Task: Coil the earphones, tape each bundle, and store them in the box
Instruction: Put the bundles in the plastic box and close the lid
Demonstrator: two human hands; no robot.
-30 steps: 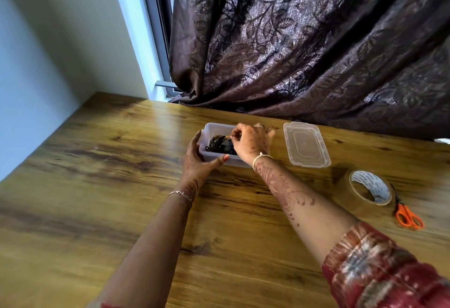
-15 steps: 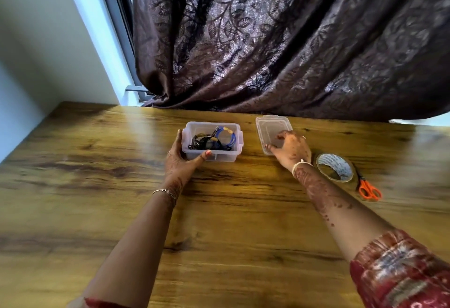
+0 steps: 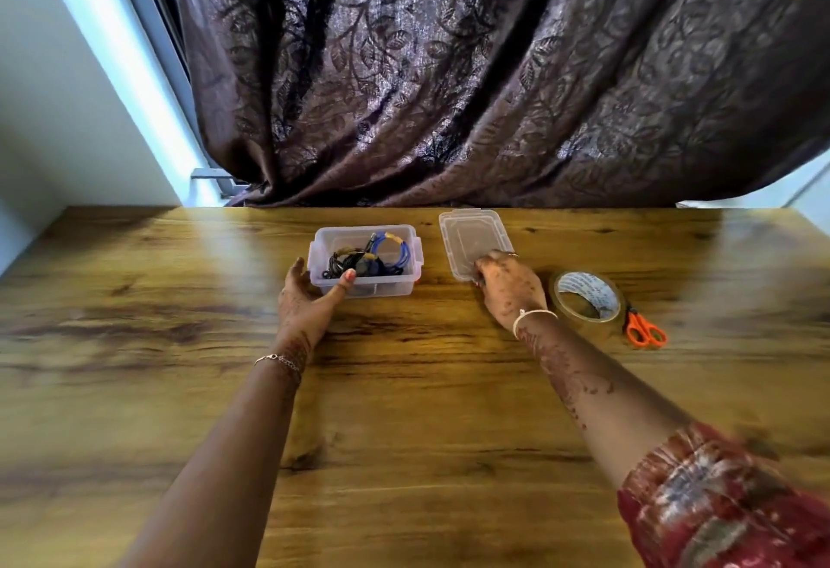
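A small clear plastic box (image 3: 406, 284) stands on the wooden table. Inside it lie a black earphone bundle (image 3: 348, 263) and a blue earphone bundle (image 3: 395, 246), both with tan tape bands. My left hand (image 3: 310, 298) holds the box's front left corner, thumb on the front wall. The clear lid (image 3: 469, 237) lies flat to the right of the box. My right hand (image 3: 509, 284) grips the lid's near edge with curled fingers; the fingertips are hidden under the hand.
A roll of brown packing tape (image 3: 586, 298) lies right of my right hand, with orange-handled scissors (image 3: 644, 329) beside it. A dark patterned curtain (image 3: 494, 73) hangs along the table's (image 3: 404, 433) far edge. A wall and window frame stand at the left.
My right hand left the box and went right to the lid, where it now grips the near edge. My left hand stayed on the box. The camera view shifted.
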